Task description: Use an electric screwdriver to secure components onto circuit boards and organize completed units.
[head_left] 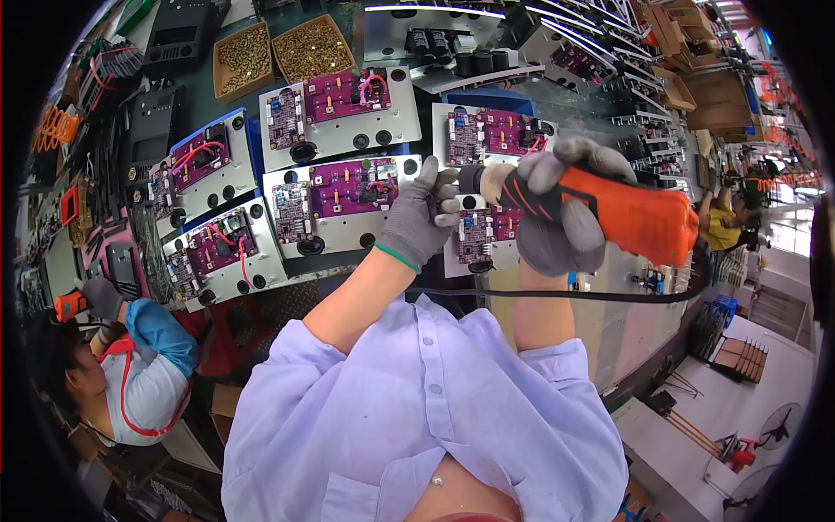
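My right hand [570, 213], in a grey glove, is wrapped round an orange and black electric screwdriver [644, 217] that lies nearly level, its dark nose pointing left. Close by that nose is my left hand [420, 217], in a grey glove with a green cuff, its fingers curled together. Whatever they pinch is too small or hidden to make out. Both hands are over metal plates carrying purple circuit boards. One plate with a board [348, 190] lies just left of my left hand; another board [487, 130] shows beyond the screwdriver, and a further one [474, 239] is partly covered by my right hand.
Two boxes of small brass-coloured fasteners [243, 61] [311, 50] stand at the far left. More plates with boards [339, 100] [222, 248] fill the bench. A black cable [609, 297] crosses before me. At left, a co-worker [143, 374] holds another orange tool.
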Motion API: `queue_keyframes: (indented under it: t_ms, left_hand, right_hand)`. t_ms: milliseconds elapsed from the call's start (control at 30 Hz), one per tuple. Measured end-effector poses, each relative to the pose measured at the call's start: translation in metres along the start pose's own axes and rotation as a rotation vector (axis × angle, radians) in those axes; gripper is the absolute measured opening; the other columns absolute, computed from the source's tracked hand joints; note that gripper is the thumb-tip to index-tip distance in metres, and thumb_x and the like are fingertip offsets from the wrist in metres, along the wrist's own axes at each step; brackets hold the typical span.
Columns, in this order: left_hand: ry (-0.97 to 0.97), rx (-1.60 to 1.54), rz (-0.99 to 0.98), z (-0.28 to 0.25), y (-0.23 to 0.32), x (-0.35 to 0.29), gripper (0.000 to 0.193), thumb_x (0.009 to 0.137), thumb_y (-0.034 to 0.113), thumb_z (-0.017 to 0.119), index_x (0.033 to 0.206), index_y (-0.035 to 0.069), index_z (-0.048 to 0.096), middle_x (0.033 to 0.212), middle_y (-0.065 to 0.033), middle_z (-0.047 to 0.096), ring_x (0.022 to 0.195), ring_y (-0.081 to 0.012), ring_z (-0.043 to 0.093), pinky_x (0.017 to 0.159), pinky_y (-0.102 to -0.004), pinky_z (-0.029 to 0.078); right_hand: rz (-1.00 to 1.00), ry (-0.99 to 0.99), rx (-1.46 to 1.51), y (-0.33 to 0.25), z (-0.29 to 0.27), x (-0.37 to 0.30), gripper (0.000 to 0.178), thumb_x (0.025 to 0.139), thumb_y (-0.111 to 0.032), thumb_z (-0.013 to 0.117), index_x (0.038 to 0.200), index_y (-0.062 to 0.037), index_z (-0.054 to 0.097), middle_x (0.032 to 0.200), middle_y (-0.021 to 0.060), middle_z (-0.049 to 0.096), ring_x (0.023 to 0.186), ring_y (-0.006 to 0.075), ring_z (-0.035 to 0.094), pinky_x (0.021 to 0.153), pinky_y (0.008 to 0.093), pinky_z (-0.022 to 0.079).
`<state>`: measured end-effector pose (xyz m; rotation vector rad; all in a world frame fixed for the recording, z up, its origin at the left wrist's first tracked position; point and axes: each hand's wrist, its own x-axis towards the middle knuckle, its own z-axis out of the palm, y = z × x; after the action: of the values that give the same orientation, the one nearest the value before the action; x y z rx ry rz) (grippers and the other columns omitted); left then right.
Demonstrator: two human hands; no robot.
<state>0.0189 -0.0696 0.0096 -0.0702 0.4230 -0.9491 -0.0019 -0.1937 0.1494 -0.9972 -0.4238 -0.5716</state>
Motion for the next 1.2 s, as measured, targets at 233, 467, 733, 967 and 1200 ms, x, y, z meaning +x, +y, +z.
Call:
queue_keyframes:
  t_ms: [233, 467, 733, 967, 1200]
  left_hand:
    - [0.41, 0.344, 0.161, 0.014, -0.008, -0.014, 0.034, 0.097, 0.021, 0.043, 0.116, -0.007, 0.05, 0.083, -0.0088, 0.061, 0.061, -0.0115, 0.054, 0.048, -0.0226, 0.04]
    - [0.254, 0.5, 0.073, -0.012, -0.003, -0.031, 0.033, 0.098, 0.022, 0.045, 0.118, -0.003, 0.051, 0.078, 0.0008, 0.053, 0.057, -0.0055, 0.045, 0.039, -0.0164, 0.031]
    - [0.307, 0.415, 0.11, -0.009, -0.008, -0.032, 0.034, 0.096, 0.02, 0.046, 0.122, -0.002, 0.049, 0.087, -0.0003, 0.056, 0.068, -0.0079, 0.049, 0.048, -0.0182, 0.036]
    - [0.307, 0.358, 0.066, -0.015, -0.006, -0.033, 0.031, 0.097, 0.026, 0.046, 0.113, 0.0, 0.053, 0.075, 0.0005, 0.054, 0.059, -0.0085, 0.048, 0.041, -0.0182, 0.034]
    - [0.278, 0.293, 0.074, -0.022, -0.005, -0.03, 0.033, 0.092, 0.036, 0.056, 0.094, 0.003, 0.059, 0.06, 0.0023, 0.049, 0.047, -0.0094, 0.045, 0.036, -0.0195, 0.032]
  right_hand:
    - [-0.062, 0.41, -0.526, 0.062, -0.042, 0.041, 0.039, 0.066, -0.006, 0.052, 0.103, 0.0064, 0.049, 0.07, 0.0135, 0.06, 0.068, 0.023, 0.061, 0.071, 0.0365, 0.054]
    - [-0.072, 0.353, -0.481, 0.074, -0.049, 0.047, 0.037, 0.065, -0.005, 0.052, 0.1, 0.0082, 0.049, 0.068, 0.0135, 0.059, 0.061, 0.0221, 0.059, 0.067, 0.0359, 0.053]
    - [0.06, 0.245, -0.345, 0.07, -0.059, 0.048, 0.032, 0.064, 0.005, 0.057, 0.096, 0.0038, 0.054, 0.085, 0.0125, 0.061, 0.067, 0.0183, 0.063, 0.065, 0.0299, 0.053]
    - [0.076, 0.346, -0.361, 0.079, -0.052, 0.056, 0.026, 0.064, 0.009, 0.058, 0.089, 0.003, 0.055, 0.078, 0.0106, 0.06, 0.065, 0.0175, 0.061, 0.062, 0.0294, 0.053]
    - [0.081, 0.341, -0.418, 0.089, -0.062, 0.057, 0.03, 0.063, 0.008, 0.052, 0.093, 0.0026, 0.053, 0.078, 0.013, 0.057, 0.061, 0.0214, 0.06, 0.063, 0.0346, 0.054]
